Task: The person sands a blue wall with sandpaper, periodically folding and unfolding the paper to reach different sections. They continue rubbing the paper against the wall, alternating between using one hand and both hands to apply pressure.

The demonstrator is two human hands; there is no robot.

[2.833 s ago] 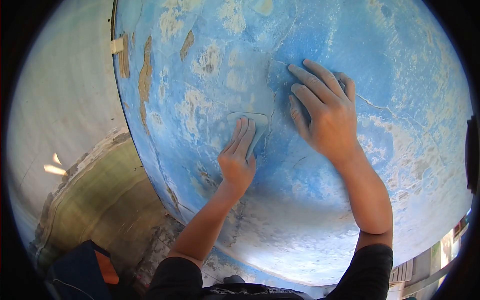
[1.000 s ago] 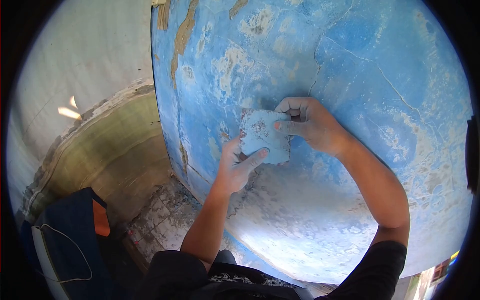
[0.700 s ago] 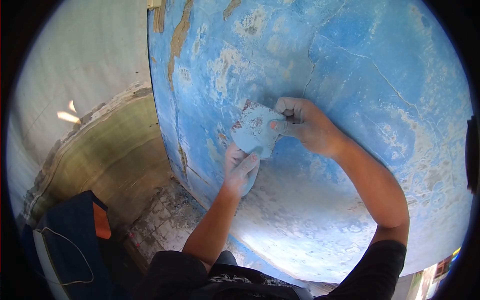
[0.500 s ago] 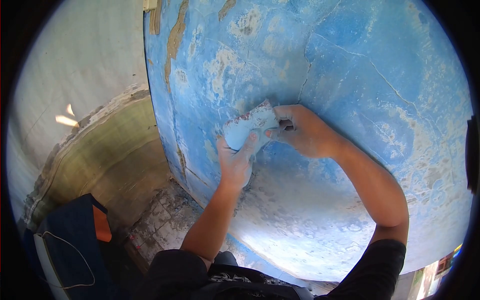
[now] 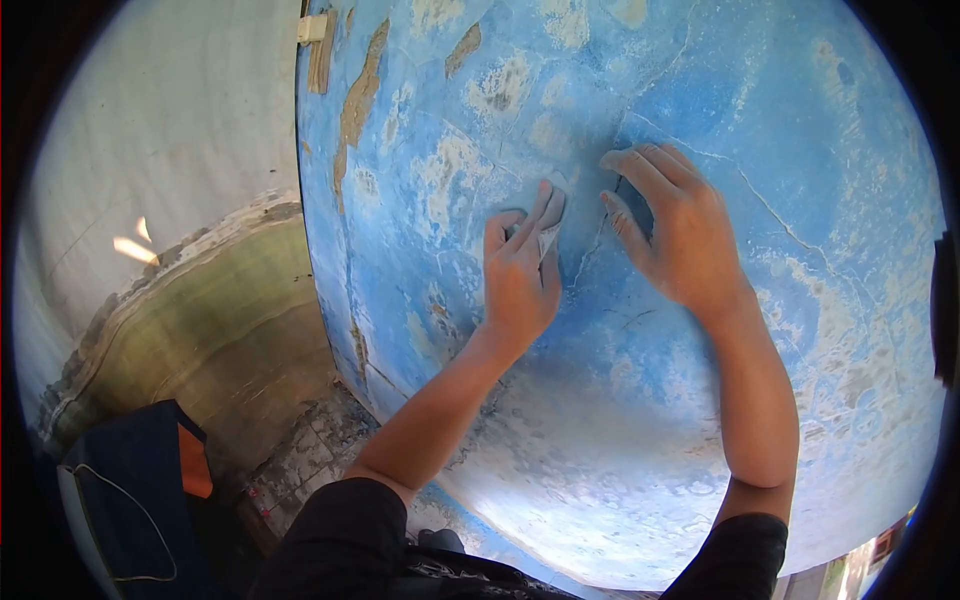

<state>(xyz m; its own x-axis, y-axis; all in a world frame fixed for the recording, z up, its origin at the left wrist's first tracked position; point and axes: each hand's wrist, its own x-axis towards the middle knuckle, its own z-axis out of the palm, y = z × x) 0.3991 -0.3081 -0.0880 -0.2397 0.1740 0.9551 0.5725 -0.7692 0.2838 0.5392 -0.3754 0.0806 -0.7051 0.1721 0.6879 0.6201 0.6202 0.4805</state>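
My left hand is at the cracked blue wall, gripping a folded piece of dusty sandpaper. Two of its fingers lie stretched along the sheet, and part of the sheet is hidden behind them. To the right and a little higher, my right hand is held by the wall with its fingers curved and the thumb apart. Nothing shows in it. Pale dust coats the fingers of both hands. A thin crack runs down the wall between them.
Bare patches and flaked paint mark the blue wall. A pale wall with a greenish lower part stands at left. Below it are a dark blue object with an orange side, a light cord and a dirty tiled floor.
Both hands were together on the sandpaper. My right hand has let go and moved up and right. My left hand has carried the sheet up and right, to the wall.
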